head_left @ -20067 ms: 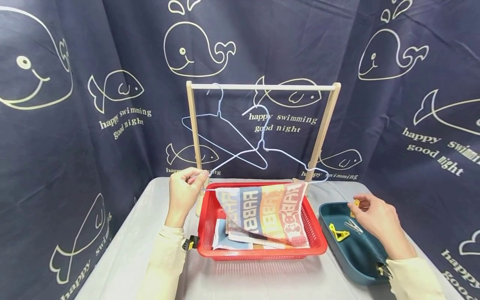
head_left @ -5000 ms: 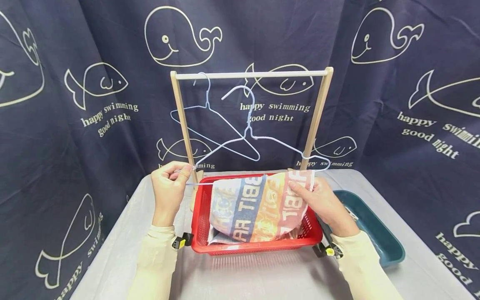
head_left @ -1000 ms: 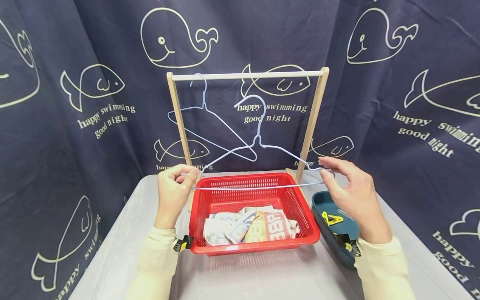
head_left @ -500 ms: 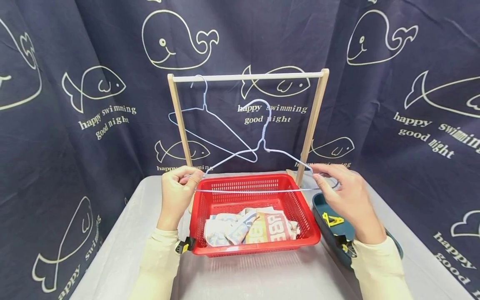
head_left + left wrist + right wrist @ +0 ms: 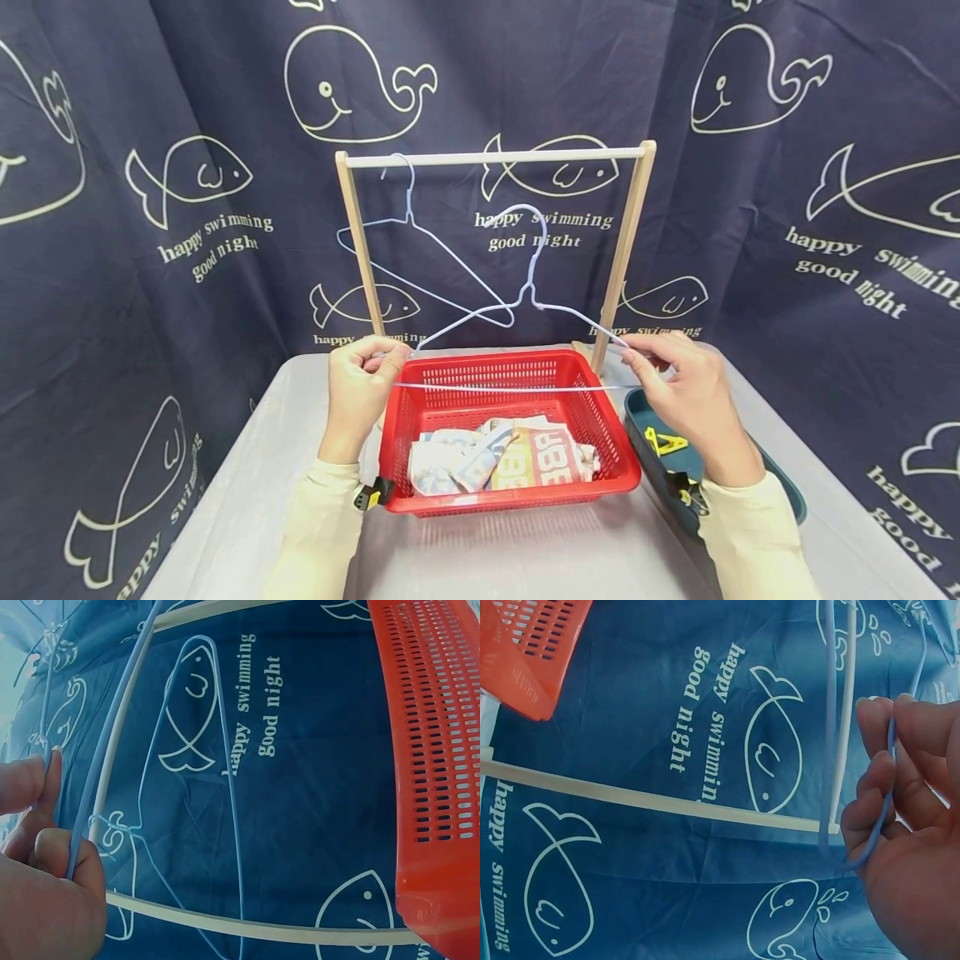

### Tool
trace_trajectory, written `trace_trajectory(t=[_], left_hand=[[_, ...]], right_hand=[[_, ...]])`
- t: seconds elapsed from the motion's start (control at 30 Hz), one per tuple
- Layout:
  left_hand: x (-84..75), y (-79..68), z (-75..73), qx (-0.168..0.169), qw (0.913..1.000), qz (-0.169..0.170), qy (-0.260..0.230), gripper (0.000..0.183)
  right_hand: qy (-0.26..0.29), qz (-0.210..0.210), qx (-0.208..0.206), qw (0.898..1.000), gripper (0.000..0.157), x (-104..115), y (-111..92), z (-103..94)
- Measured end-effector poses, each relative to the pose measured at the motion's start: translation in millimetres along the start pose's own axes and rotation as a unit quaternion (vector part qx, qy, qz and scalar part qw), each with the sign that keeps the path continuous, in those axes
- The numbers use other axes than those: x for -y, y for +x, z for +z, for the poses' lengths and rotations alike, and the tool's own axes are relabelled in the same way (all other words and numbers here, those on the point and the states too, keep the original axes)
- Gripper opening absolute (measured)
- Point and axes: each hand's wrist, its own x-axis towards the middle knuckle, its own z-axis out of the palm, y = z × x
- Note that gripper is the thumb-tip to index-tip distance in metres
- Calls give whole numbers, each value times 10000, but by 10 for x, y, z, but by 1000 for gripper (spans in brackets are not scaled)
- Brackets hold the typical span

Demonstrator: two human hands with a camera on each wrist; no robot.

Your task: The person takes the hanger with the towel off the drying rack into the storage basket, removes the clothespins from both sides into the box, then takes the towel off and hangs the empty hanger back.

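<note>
A pale blue wire clothes hanger [image 5: 480,389] is held up level over the red basket [image 5: 510,501], its hook pointing up. My left hand [image 5: 358,392] grips its left end, with the wire running through the curled fingers in the left wrist view. At the other end my right hand [image 5: 690,400] pinches the wire between thumb and fingertips. No cloth is on the bar. Inside the basket lies a crumpled cloth [image 5: 540,454] with coloured stripes and letters.
Behind stands a small wooden rack [image 5: 495,157] with a second blue hanger [image 5: 457,258] hooked at the left of its rail. A dark teal tray [image 5: 787,492] with a yellow clothes peg [image 5: 666,442] sits at the right, partly behind my right arm.
The striped cloth, draped on the hanger 5 seconds ago, now lies in the basket. My right hand has closed on the hanger's right end, and the hanger has sunk slightly.
</note>
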Motion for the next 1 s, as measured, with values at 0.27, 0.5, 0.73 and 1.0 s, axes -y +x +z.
trace_trajectory(t=[0.27,0.5,0.73,1.0], left_hand=[[6,-4,0,32,10000,12,11,8],[32,1,-10,184,9998,-66,-14,10],[22,-1,-19,343,9993,-114,25,5],[28,3,-14,424,9989,-150,-129,6]], right_hand=[[116,-32,-105,9999,27,12,-5,23],[111,-32,-184,9998,25,21,3,28],[61,43,-177,9998,23,20,0,11],[152,133,-172,9996,22,6,-12,-33]])
